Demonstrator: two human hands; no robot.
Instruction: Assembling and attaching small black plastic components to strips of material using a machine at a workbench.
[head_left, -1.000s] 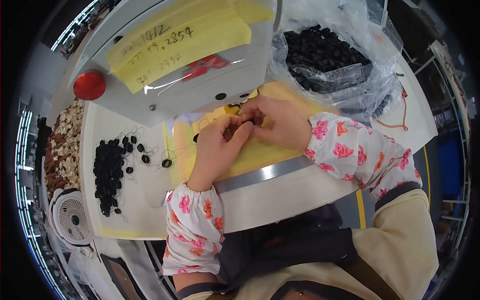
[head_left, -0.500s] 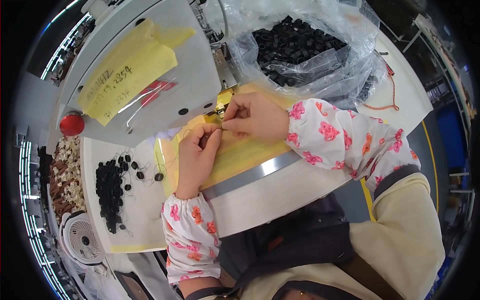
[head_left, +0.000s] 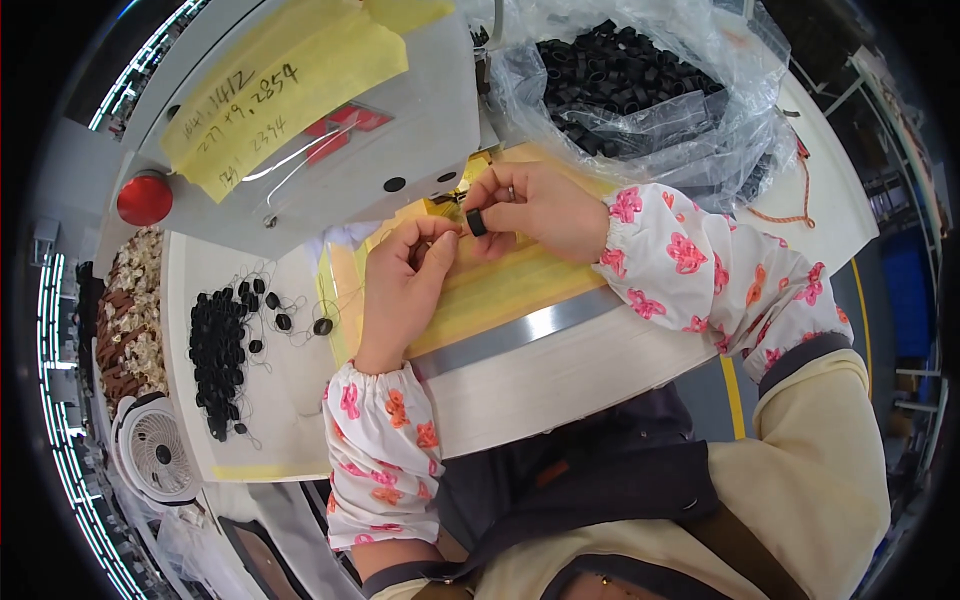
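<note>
1. Far out to the left of the left hand (head_left: pixel 405 290), a box of brown and cream pieces (head_left: pixel 128 320) sits at the table edge, with a small white fan (head_left: pixel 158 455) below it.
2. Nearer, still left of that hand, a heap of black rings (head_left: pixel 218 350) lies loose on the white table (head_left: pixel 290 400), a few strays trailing toward the wrist.
3. The left hand rests on a yellow pad (head_left: pixel 500 290), fingers curled together, thumb and forefinger tips pinched just beside the ring; whether they grip anything, perhaps a thread, I cannot tell.
4. The small black ring (head_left: pixel 477 222) is clamped between thumb and forefinger of the right hand (head_left: pixel 540 210), held on edge at that hand's left tip. It lies just up and to the right of the left fingertips, so the right hand is the nearer one, touching it.
5. Above both hands stands a grey machine housing (head_left: pixel 400 130) with yellow taped notes and a red button (head_left: pixel 145 198).
6. Beyond the right hand, a clear plastic bag (head_left: pixel 740 120) holds many more black rings (head_left: pixel 620 80).
</note>
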